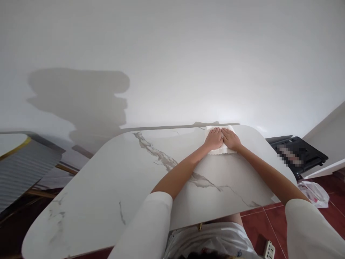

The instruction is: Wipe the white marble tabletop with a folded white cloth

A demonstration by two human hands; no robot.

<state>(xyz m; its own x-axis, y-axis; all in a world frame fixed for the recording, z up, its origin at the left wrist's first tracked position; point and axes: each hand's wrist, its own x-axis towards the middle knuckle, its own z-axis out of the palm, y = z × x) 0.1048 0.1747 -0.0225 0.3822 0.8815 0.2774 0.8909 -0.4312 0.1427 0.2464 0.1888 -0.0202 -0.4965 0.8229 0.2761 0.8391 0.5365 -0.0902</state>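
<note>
A white paper towel (221, 149) with a scalloped edge lies spread on the marble-patterned table (113, 169), close to its far edge by the wall. My left hand (215, 138) rests flat on the towel's left half, palm down and fingers pointing toward the wall. Right beside it, my right hand (230, 139) also lies flat on the towel, angled inward so that the two hands touch. Both hands press from above, and the towel under their palms is hidden.
A white wall (183, 64) rises behind the table. At the left stands a grey ribbed cabinet (29, 169) with gold trim. A black case (304, 153), partly blurred, sits at the right, near a plastic bag (314, 194). A power strip (268, 249) lies on the red floor (269, 219).
</note>
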